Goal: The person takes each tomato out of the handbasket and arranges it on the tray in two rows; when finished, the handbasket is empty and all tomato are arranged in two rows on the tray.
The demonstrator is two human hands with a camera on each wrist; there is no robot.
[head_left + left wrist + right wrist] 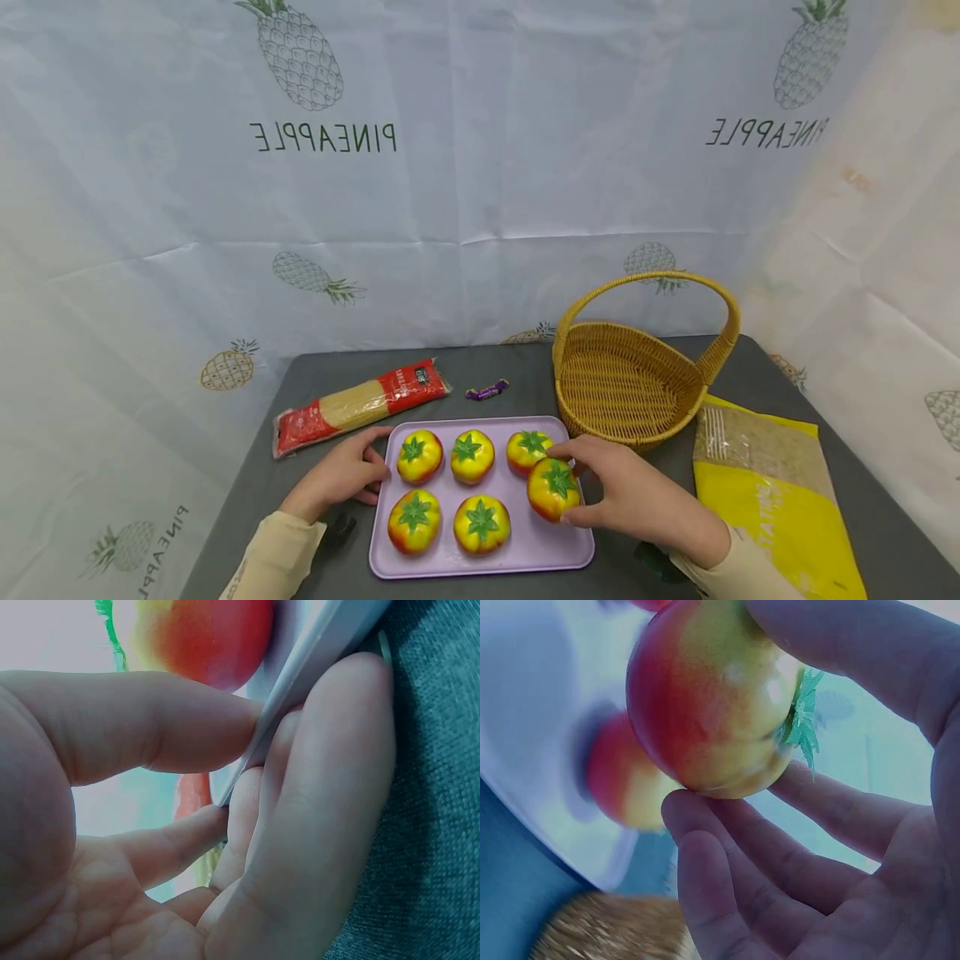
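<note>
A lilac tray (540, 560) lies on the dark table with several red-and-yellow artificial persimmons on it, such as one persimmon (482, 523) in the front row, each topped by green leaves. My left hand (347, 471) pinches the tray's left rim; the left wrist view shows the thumb (202, 727) against the rim and fingers tucked below it. With thumb and fingertips, my right hand (633, 492) holds a persimmon (712, 705) over the tray's right side. That fruit overlaps the back-right persimmon (525, 450) in the head view.
A wicker basket (622, 383) with a tall handle stands behind the tray at right. Beside it lies a yellow bag (780, 500). A red noodle packet (360, 407) and a purple-wrapped candy (487, 390) lie behind the tray. A pineapple-print curtain (480, 183) hangs at the back.
</note>
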